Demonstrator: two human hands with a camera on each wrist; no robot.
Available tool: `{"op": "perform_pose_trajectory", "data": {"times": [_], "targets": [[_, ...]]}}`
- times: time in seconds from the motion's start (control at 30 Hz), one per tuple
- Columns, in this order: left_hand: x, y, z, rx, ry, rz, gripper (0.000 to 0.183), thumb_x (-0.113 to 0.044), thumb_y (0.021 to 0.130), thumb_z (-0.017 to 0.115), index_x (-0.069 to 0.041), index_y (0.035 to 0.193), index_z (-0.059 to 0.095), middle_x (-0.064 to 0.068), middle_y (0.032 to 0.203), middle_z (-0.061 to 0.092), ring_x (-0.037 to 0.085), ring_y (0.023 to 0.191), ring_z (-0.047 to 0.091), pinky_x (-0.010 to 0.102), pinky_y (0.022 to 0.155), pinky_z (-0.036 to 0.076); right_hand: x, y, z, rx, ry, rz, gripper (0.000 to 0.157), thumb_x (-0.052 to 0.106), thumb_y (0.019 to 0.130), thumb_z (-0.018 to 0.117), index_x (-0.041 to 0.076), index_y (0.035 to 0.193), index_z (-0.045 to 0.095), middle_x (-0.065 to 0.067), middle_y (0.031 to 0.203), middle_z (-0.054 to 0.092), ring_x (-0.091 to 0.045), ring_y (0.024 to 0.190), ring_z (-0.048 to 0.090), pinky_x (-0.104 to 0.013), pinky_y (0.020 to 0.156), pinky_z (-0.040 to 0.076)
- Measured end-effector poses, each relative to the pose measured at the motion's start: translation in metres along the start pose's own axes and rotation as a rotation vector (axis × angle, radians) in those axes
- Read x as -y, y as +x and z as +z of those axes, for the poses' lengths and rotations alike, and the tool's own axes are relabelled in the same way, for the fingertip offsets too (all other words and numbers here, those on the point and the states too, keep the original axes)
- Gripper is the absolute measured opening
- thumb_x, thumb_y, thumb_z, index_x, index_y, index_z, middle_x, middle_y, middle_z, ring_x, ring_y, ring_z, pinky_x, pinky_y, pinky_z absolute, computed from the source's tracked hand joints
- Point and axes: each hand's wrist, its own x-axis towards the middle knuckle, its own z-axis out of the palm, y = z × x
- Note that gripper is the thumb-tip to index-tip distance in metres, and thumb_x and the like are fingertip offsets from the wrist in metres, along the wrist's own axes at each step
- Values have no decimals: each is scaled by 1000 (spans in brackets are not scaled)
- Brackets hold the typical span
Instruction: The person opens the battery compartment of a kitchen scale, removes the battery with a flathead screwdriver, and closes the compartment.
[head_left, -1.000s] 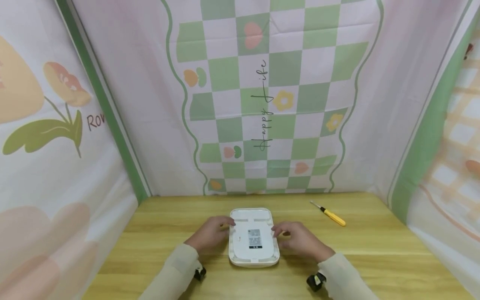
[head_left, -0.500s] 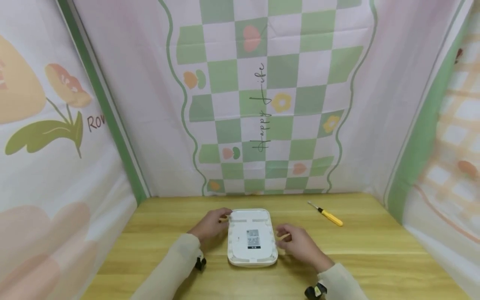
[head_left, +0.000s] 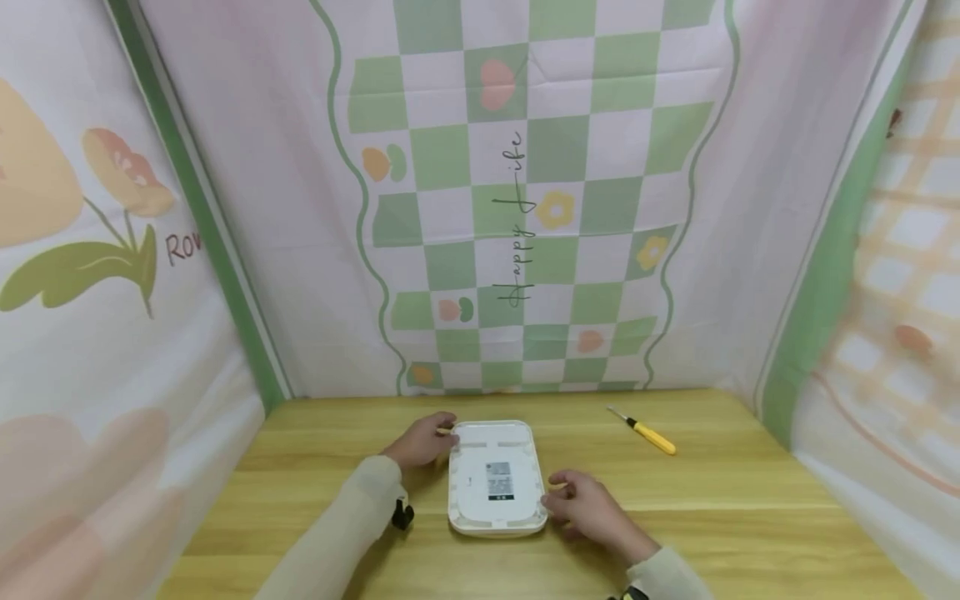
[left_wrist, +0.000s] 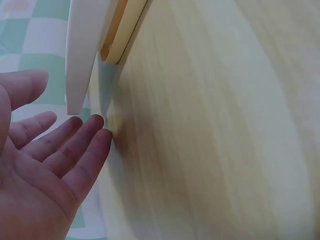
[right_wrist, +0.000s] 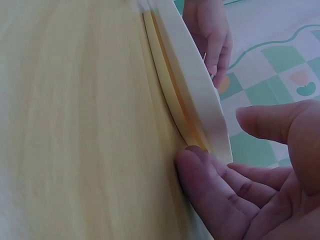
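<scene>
A white rounded-rectangle plastic case (head_left: 476,500) lies on the table with its printed label (head_left: 499,481) facing up. My left hand (head_left: 422,442) is at its far left corner, fingertips beside the edge. In the left wrist view that hand's fingers (left_wrist: 82,167) are loosely extended below the case's white end (left_wrist: 82,60), thumb apart. By the near right edge is my right hand (head_left: 592,507). The right wrist view shows its fingertips (right_wrist: 192,165) right at the case's lower edge (right_wrist: 200,95), with the thumb held away from it.
A screwdriver (head_left: 652,435) with a yellow handle lies to the right of the case on the wooden table (head_left: 345,533). Printed cloth (head_left: 555,208) hangs behind the table's far edge and along both sides.
My left hand has slid from the case's left side up to its far left corner. The right hand has moved nearer along the right edge. The head view has shifted slightly.
</scene>
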Motion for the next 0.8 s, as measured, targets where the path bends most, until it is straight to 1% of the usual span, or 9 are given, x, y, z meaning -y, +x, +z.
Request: {"op": "perform_pose_trajectory", "data": {"times": [0.07, 0.2, 0.3, 0.4, 0.5, 0.67, 0.8], "targets": [[1, 2, 0, -8, -23, -23, 54, -29, 99, 58, 2, 142, 45, 17, 133, 55, 31, 119, 54, 44, 94, 51, 1, -2, 1, 22, 6, 10, 53, 20, 92, 68, -14, 127, 47, -11, 90, 66, -24, 73, 65, -40, 54, 58], [1, 6, 1, -26, -160, -93, 54, -27, 99, 59, 3, 141, 44, 17, 125, 58, 24, 99, 63, 38, 79, 56, 1, -4, 5, 67, 33, 34, 52, 22, 94, 65, -16, 125, 48, -11, 80, 66, -24, 66, 65, -39, 51, 58], [0, 7, 3, -35, -262, -142, 54, -22, 98, 60, 5, 142, 42, 17, 118, 61, 21, 86, 65, 36, 70, 58, -1, -6, 7, 99, 51, 55, 53, 24, 94, 65, -16, 124, 48, -13, 77, 66, -23, 62, 65, -38, 50, 58], [-2, 7, 5, -43, -288, -160, 51, -18, 98, 60, 6, 140, 43, 16, 113, 62, 22, 86, 65, 36, 71, 58, -1, -6, 8, 129, 65, 74, 52, 26, 94, 65, -14, 123, 51, -14, 77, 65, -21, 61, 65, -37, 50, 58], [-2, 8, 7, -43, -300, -161, 47, -15, 98, 59, 8, 137, 46, 17, 112, 62, 23, 87, 65, 36, 71, 59, -1, -5, 9, 150, 84, 64, 43, 25, 94, 64, -10, 118, 57, -14, 76, 65, -20, 60, 65, -36, 50, 58], [-1, 13, 11, -42, -313, -161, 41, -8, 97, 58, 8, 134, 51, 17, 111, 60, 23, 84, 65, 35, 67, 60, -1, -5, 9, 157, 105, 40, 30, 21, 94, 64, -6, 108, 64, -15, 74, 66, -20, 60, 64, -35, 49, 58], [0, 15, 13, -51, -331, -178, 39, -6, 97, 57, 7, 133, 53, 16, 110, 59, 22, 81, 65, 34, 65, 60, -1, -5, 10, 159, 117, 46, 26, 18, 94, 64, -5, 106, 64, -14, 75, 66, -19, 60, 64, -33, 49, 58]]}}
